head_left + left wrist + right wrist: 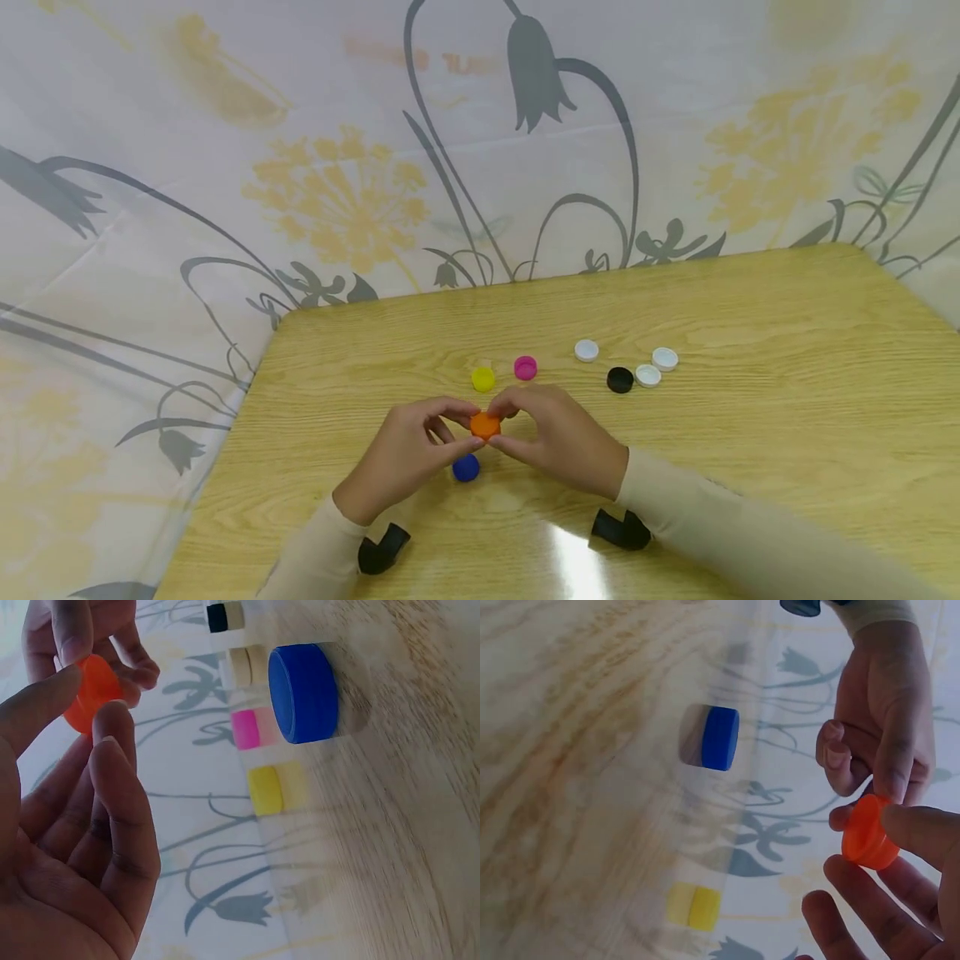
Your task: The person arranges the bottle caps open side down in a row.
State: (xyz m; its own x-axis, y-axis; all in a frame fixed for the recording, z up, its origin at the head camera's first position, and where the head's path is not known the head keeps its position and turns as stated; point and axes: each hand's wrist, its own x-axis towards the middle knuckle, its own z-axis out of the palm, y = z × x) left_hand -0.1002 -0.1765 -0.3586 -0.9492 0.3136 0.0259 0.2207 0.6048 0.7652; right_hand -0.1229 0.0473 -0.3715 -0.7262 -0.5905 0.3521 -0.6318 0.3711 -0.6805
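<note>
An orange bottle cap [485, 426] is pinched from both sides, held up above the table. My left hand [408, 450] grips its left edge between thumb and fingers, while my right hand [562, 437] pinches the right edge the same way. In the right wrist view the hollow side of the orange cap [870, 834] shows. Just below the hands, a blue bottle cap [466, 468] lies on the table; the left wrist view shows the blue cap [304, 694] large and apart from the fingers.
Beyond the hands lie a yellow cap [483, 379] and a pink cap [526, 367]. Farther right are a black cap [620, 380] and three white caps [648, 376]. The wooden table [787, 375] meets a flower-patterned curtain [480, 167] at the back.
</note>
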